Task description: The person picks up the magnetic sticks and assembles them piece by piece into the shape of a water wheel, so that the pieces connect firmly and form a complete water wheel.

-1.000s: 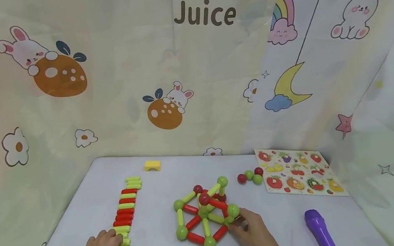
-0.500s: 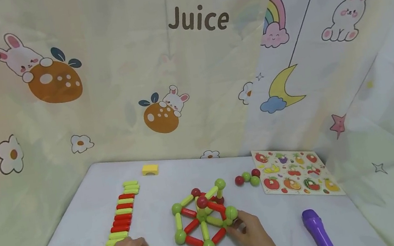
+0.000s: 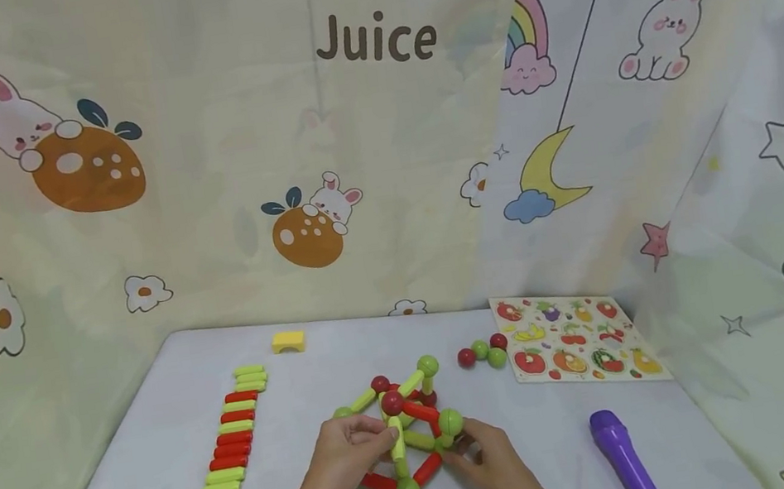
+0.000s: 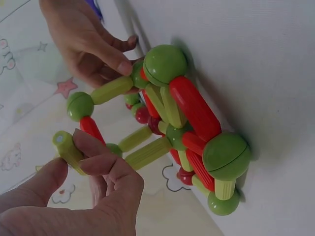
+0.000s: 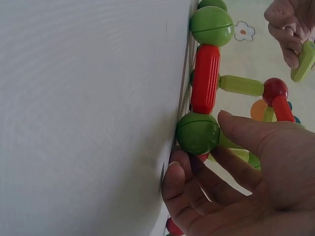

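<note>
My left hand [image 3: 342, 456] pinches a yellow-green magnetic rod [image 4: 68, 150] between thumb and fingers, raised at the near side of a ball-and-rod structure [image 3: 419, 439]. In the left wrist view the rod's end face points outward, apart from the green ball beside it. The structure stands on the table, with red and yellow-green rods joined by green and red balls. Its lower ring is partly hidden behind my left hand in the head view. My right hand [image 3: 498, 463] grips the structure's right corner, thumb and fingers around a low green ball [image 5: 198, 133].
A column of red and yellow-green rods [image 3: 233, 451] lies at the left. Several loose balls [image 3: 480, 351] sit behind the structure, beside a fruit picture board [image 3: 574, 340]. A purple toy microphone [image 3: 625, 454] lies at the right, a yellow arch block [image 3: 289, 342] at the back.
My left hand has taken a yellow-green rod from the near end of the column and carried it right to the structure. My right hand keeps its grip at the corner.
</note>
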{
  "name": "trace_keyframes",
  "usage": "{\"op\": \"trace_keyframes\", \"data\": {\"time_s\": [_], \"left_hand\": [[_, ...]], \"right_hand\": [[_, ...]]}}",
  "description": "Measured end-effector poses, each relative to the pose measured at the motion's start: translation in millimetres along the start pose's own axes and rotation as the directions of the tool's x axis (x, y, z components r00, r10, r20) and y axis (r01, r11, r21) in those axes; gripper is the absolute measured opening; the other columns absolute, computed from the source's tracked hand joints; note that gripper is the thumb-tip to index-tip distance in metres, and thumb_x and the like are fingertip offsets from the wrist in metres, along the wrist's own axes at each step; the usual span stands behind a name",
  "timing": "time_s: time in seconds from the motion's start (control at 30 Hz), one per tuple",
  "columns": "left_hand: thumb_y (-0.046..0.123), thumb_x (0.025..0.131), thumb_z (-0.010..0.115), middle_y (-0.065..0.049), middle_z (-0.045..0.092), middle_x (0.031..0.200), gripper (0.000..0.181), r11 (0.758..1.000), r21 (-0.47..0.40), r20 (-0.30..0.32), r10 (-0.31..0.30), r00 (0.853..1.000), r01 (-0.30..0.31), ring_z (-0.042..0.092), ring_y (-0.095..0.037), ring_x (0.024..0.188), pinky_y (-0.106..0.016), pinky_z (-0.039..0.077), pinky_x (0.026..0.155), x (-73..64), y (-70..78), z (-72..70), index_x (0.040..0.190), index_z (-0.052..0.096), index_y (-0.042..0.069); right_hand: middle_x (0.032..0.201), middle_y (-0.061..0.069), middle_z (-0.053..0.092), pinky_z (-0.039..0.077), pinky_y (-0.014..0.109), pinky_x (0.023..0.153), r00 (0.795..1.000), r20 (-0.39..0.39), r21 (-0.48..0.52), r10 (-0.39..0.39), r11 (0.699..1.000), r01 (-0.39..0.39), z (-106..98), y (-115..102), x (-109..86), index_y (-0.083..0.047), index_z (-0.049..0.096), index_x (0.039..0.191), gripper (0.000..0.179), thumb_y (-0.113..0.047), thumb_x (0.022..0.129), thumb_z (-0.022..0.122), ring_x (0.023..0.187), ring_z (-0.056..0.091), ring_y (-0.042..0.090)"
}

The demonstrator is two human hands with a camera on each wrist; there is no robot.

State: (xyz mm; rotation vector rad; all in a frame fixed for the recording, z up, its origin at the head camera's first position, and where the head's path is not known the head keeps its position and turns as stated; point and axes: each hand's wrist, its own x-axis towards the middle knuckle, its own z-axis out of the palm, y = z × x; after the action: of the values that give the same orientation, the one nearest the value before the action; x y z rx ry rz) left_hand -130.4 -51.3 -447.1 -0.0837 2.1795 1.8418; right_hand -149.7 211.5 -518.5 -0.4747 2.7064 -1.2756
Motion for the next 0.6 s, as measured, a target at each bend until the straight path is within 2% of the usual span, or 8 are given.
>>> {"op": "trace_keyframes", "data": {"time_s": [0.33,0.53,0.6], "left_hand": [[0.030,0.097,0.082,-0.004,0.080,0.089,0.032,1.000,0.022,-0.084,0.007,0.996,-0.005,0.073,-0.019,0.084,-0.030,0.057,0.071,11.9,-6.9,3.8,0.110,0.074,0.002],[0.033,0.098,0.081,-0.003,0.080,0.088,0.036,0.999,0.054,-0.061,0.009,0.998,-0.005,0.074,-0.022,0.086,-0.030,0.057,0.072,12.5,-6.7,2.9,0.113,0.073,0.002],[0.034,0.099,0.080,-0.003,0.080,0.089,0.036,0.997,0.070,-0.046,0.029,0.999,-0.026,0.075,-0.022,0.087,-0.032,0.058,0.073,9.6,-6.4,-0.6,0.115,0.072,0.002]], "right_hand": [[0.106,-0.007,0.070,0.055,0.025,0.076,1.000,0.004,-0.008,0.025,1.000,-0.024,1,-3,2.8,-0.009,0.071,0.124,0.032,-0.019,0.096,0.083,0.093,0.063,0.015],[0.105,-0.007,0.071,0.055,0.025,0.076,1.000,-0.001,-0.005,0.008,1.000,-0.008,0,0,2.9,-0.009,0.071,0.123,0.032,-0.019,0.096,0.084,0.093,0.063,0.014],[0.106,-0.007,0.071,0.056,0.025,0.076,1.000,0.014,0.003,-0.014,1.000,0.014,-2,3,2.7,-0.010,0.072,0.123,0.031,-0.021,0.097,0.083,0.093,0.064,0.012]]}}
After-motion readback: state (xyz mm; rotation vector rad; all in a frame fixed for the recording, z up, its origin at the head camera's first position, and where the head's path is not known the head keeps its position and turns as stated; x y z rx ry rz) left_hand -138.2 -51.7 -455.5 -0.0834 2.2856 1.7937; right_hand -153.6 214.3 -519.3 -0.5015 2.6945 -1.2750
